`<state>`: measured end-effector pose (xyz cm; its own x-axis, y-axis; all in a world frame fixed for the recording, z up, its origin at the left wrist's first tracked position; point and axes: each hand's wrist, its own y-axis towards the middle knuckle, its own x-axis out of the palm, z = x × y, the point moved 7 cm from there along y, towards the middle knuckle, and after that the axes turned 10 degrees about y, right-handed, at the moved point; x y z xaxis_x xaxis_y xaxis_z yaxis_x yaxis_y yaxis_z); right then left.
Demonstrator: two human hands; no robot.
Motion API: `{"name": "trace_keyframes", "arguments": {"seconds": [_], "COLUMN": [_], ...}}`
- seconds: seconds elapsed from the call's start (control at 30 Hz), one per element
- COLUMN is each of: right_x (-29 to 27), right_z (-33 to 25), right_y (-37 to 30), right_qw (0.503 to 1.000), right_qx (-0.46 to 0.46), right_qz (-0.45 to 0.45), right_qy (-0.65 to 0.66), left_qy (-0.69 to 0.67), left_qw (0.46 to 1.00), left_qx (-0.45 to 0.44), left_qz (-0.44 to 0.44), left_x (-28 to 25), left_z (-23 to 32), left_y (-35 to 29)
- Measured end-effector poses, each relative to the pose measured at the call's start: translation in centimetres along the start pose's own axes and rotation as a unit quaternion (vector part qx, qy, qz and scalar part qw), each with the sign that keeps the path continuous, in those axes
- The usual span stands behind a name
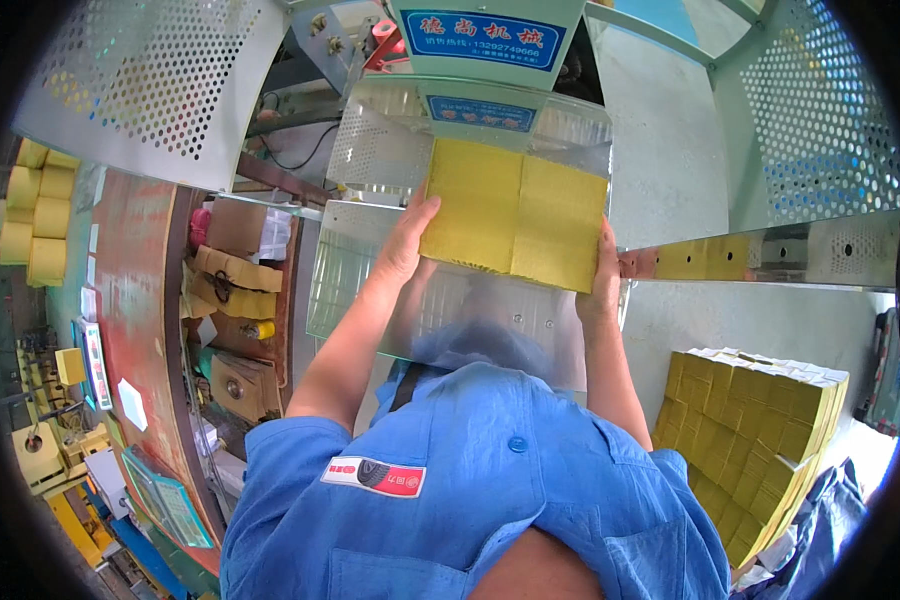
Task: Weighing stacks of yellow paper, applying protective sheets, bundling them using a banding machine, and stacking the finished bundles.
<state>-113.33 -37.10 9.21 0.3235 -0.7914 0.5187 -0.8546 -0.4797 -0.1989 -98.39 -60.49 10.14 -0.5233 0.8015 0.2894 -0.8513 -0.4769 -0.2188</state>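
– Held where?

– Above a shiny metal plate (pixel 480 345), in both hands: a yellow paper block (pixel 470 215), seamed down the middle. Grasped along the left edge by the fingers of the left hand (pixel 407 240), along the right by those of the right hand (pixel 602 270). Impossible to tell whether touching the plate.

– Why by opposite edges?

– Probably to keep level, with layers pressed together.

– And stored nearby?

– Inside an open wooden shelf unit (pixel 286 335), at left: a tan paper bundle (pixel 255 273) with a dark tie, and a small yellow roll (pixel 261 330). At right, packed in close rows, likely for stability: a tall yellow stack (pixel 735 425).
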Motion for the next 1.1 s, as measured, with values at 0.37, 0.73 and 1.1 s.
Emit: {"name": "trace_keyframes", "arguments": {"seconds": [0.37,0.73,1.1], "right_x": [0.7,-4.0,-1.8], "right_z": [-0.2,3.5,1.4], "right_y": [-0.2,1.4,0.6], "right_qw": [0.999,0.993,0.997], "right_qx": [0.018,0.003,-0.026], "right_qz": [-0.041,0.078,0.052], "right_qy": [0.029,0.088,0.049], "left_qy": [0.034,0.042,0.039], "left_qw": [0.999,0.999,0.999], "left_qx": [-0.021,-0.004,-0.029], "left_qz": [0.021,0.013,-0.011], "left_x": [1.3,2.6,3.7], "left_z": [-0.8,-2.0,-2.6], "left_y": [-0.3,0.8,1.2]}}
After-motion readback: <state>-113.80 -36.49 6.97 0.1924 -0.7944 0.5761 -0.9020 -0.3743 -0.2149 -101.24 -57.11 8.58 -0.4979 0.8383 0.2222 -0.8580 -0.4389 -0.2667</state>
